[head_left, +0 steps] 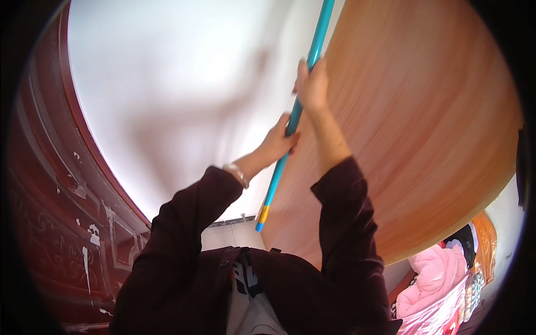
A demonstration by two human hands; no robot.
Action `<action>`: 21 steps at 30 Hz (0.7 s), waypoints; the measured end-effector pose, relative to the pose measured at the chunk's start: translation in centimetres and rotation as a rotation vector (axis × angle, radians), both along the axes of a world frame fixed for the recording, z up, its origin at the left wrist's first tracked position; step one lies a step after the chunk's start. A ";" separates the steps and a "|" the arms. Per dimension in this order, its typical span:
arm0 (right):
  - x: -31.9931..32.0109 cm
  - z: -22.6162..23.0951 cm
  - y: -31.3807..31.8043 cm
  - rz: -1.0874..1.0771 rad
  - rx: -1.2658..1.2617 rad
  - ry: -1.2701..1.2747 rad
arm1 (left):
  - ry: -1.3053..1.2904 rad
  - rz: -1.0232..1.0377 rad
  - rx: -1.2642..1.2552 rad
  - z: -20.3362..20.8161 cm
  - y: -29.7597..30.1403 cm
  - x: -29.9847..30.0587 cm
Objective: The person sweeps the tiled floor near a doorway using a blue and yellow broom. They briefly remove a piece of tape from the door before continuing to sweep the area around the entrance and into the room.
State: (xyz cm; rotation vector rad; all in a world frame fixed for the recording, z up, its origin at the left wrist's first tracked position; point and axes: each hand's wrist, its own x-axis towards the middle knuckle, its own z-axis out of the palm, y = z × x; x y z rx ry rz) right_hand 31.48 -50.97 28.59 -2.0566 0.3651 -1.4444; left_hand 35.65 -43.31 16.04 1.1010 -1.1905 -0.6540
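Turquoise pole (295, 116) is held up in the air by two hands, in front of the left edge of the big wooden panel (419, 139). The step in hand seems to be the steadying or guiding of this pole. For the next move, a tight hold by both hands is probably called for, with care taken that the panel is not bumped.

Its long axis is slanted: the top is pointed up and a little right, past the upper rim of the view, so the far end cannot be seen. The low end, with its yellow band (264, 213) and blue tip (259, 227), is pointed down and left. Whether the panel is touched by the tip cannot be told.

The pole is gripped lower down by the left hand (279, 139) and higher up by the right hand (314, 86), which is blurred.
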 end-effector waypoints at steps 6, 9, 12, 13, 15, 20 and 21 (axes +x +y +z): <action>0.1 -22.8 4.7 0.076 0.319 0.145 | -0.007 0.044 0.269 -22.3 6.3 2.0; -1.6 -31.4 9.4 0.282 0.654 0.222 | -0.141 -0.003 0.460 -30.1 12.1 1.2; -3.2 -32.3 10.5 0.329 0.663 0.247 | 0.123 -0.116 0.428 -29.8 14.8 -0.9; -2.9 -30.9 10.7 0.302 0.602 0.233 | 0.012 -0.034 0.458 -29.7 14.0 -0.5; -2.0 -26.6 10.4 0.266 0.530 0.191 | 0.030 0.039 0.372 -26.2 12.9 -0.1; -0.2 -20.1 8.5 0.244 0.474 0.112 | 0.133 0.077 0.228 -20.2 9.4 1.5; 0.3 -20.1 8.7 0.256 0.505 0.113 | 0.117 0.091 0.275 -20.7 10.0 1.7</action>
